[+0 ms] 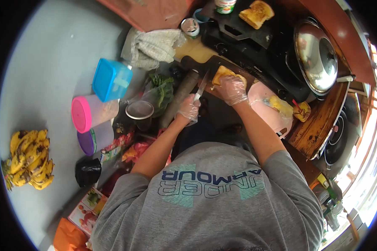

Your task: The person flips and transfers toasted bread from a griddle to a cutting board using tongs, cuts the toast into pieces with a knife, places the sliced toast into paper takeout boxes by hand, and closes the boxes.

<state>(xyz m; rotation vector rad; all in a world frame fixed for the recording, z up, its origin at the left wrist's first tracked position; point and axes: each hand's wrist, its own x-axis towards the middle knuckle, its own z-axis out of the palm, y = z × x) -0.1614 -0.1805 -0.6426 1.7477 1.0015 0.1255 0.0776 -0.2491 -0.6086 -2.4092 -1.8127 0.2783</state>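
My left hand (189, 109), in a clear plastic glove, is closed around the handle of a knife (202, 85). The blade points up and away, toward the dark cutting board (210, 64). On that board lies a browned toast sandwich (220, 74). My right hand (231, 88), also gloved, is closed over the near side of the sandwich and covers part of it. A gap separates the blade from the bread. Beside my right hand is a pink plate or tray (264, 94) with a yellow food packet (280, 105) on it.
A black stove (247, 54) bears a slice of toast (256, 14) and a lidded pan (316, 56). Leafy greens (160, 90), a metal-rimmed cup (140, 109) and a cloth (151, 46) sit to the left. Farther left are plastic containers (106, 79) and bananas (30, 159).
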